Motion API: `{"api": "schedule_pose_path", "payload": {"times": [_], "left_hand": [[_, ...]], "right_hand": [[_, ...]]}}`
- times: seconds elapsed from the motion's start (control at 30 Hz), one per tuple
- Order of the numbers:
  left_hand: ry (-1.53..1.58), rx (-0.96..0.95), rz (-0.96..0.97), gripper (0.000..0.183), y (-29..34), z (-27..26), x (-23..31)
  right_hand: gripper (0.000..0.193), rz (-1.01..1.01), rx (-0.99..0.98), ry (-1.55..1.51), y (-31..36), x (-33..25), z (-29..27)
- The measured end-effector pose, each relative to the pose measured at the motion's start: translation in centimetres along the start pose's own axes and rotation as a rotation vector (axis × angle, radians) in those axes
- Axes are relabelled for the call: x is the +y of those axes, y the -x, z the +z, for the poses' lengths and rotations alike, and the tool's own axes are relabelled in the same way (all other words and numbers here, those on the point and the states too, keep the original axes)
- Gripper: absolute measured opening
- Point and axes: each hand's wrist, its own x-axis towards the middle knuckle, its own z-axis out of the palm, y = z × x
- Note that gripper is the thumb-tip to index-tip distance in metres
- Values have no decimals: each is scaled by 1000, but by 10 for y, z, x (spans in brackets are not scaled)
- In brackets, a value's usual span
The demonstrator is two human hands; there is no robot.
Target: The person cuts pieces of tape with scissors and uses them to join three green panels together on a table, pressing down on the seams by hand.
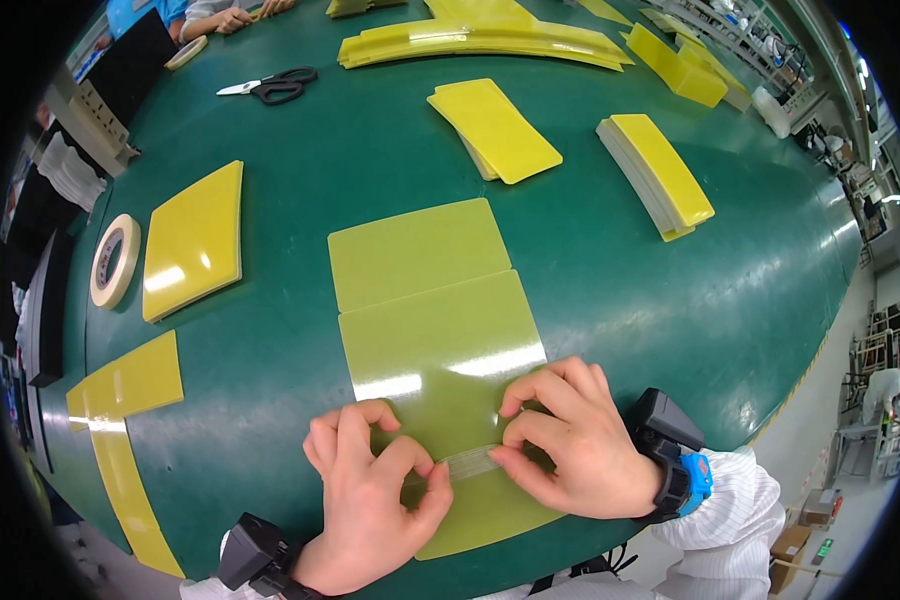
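Thin yellow-green plastic sheets (430, 335) lie edge to edge in a column in front of me, with a seam between the far one and the middle one. Across the near seam runs a narrow pale, finely lined strip of tape (473, 461). My left hand (375, 490) pinches its left end between thumb and finger, low over the sheets. At the right end, the thumb and fingers of my right hand (575, 440) are pinched together on the strip. The nearest sheet (490, 515) shows below the strip, partly covered by my left hand.
On the green table (270, 370) lie a tape roll (116, 261), a yellow sheet stack (194, 243), joined yellow pieces (130, 395), black-handled scissors (280, 86) and more yellow stacks (500, 130), (660, 175). Another person's hands (235, 18) rest at the far left edge.
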Motion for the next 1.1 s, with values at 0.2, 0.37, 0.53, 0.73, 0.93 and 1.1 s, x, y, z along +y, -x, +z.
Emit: {"api": "schedule_pose_path", "payload": {"times": [0.2,0.37,0.53,0.73,0.93,1.1], "left_hand": [[-5,5,8,17,0,1,0],[-10,5,9,17,0,1,0],[1,-2,12,17,-1,0,0],[16,-18,10,16,-1,-1,-1],[26,-29,13,14,-1,-3,-1],[26,-24,15,13,0,-2,-1]], "right_hand": [[20,-7,4,-1,-1,1,1],[20,-7,2,3,-1,0,0],[20,2,2,-3,-1,0,0],[18,4,-7,-14,-2,-1,-1],[16,2,-8,-30,-2,-1,-2],[16,8,-7,-8,-1,-2,-3]]}}
